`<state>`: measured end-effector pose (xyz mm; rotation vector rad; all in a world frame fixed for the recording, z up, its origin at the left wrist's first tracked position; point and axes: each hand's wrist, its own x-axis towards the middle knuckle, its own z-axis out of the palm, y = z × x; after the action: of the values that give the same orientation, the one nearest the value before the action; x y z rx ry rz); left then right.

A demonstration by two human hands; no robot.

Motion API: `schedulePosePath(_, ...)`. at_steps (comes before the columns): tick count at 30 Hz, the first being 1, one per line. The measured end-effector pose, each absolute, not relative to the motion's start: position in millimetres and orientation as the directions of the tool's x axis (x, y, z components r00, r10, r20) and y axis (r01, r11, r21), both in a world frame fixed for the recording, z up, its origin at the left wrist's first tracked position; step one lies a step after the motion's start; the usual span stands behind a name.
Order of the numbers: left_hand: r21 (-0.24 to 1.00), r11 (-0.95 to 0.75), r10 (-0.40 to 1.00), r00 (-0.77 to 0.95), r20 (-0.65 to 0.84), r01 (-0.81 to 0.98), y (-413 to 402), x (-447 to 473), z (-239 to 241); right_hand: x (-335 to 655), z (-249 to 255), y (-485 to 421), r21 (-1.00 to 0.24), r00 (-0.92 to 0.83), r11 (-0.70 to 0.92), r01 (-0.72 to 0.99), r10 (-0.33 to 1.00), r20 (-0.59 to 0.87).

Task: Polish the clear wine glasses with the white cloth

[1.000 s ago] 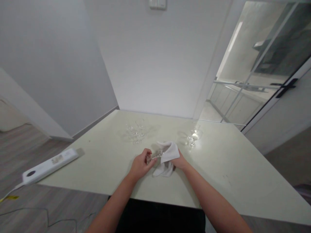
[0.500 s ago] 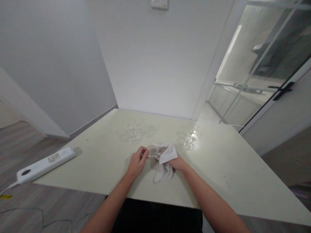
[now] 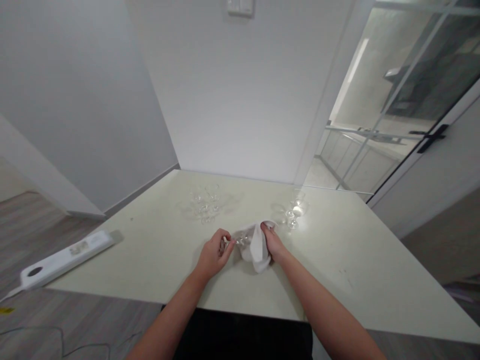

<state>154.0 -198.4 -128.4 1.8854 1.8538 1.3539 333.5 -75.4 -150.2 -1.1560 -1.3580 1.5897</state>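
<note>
Closed around the stem end of a clear stemmed glass [image 3: 243, 239] is my left hand [image 3: 217, 250]. The glass lies sideways above the front middle of the table, its bowl pointing right and partly covered by a white cloth [image 3: 258, 247]. My right hand [image 3: 273, 242] grips that cloth against the bowl, thumb on top and the other fingers mostly hidden behind the fabric. Several clear stemmed glasses [image 3: 206, 205] stand in a group beyond my left hand. A smaller cluster of clear glasses [image 3: 292, 216] stands beyond my right hand, with light glinting off it.
The pale table [image 3: 150, 250] meets a white wall at its far edge. On its left edge lies a white power strip [image 3: 67, 257] with a cord running down to the floor. To the right is a glass-paned door [image 3: 375, 125] with a black handle [image 3: 433, 137].
My right hand has come out from behind the cloth and now grips it with the thumb on top. The cloth is bunched closer around the bowl. My left hand keeps its hold.
</note>
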Motion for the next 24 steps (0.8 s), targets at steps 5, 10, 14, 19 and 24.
schedulePosePath(5,0.751,-0.112,0.875,-0.293,0.385,0.651,-194.7,153.4,-129.1,333.4,-151.5,-71.9,-0.985,-0.354,-0.153,-0.074,0.928,-0.118)
schedulePosePath(10,0.804,-0.132,0.887,-0.293,0.357,0.58,-195.0,150.5,-131.0,340.3,-145.7,-80.5,-0.996,-0.63,0.015,-0.09,0.773,0.068)
schedulePosePath(14,0.829,-0.172,0.93,-0.19,0.315,0.532,-198.0,151.8,-132.2,346.7,-141.7,-85.6,-0.984,-0.743,0.175,-0.026,0.655,0.136)
schedulePosePath(19,0.838,-0.221,0.939,-0.124,0.321,0.5,-201.8,153.9,-130.4,348.7,-142.3,-84.5,-0.982,-0.72,0.19,-0.018,0.678,0.145)
schedulePosePath(24,0.822,-0.248,0.932,-0.106,0.347,0.513,-203.6,153.3,-129.1,348.8,-136.3,-86.4,-0.982,-0.726,0.19,0.006,0.676,0.126)
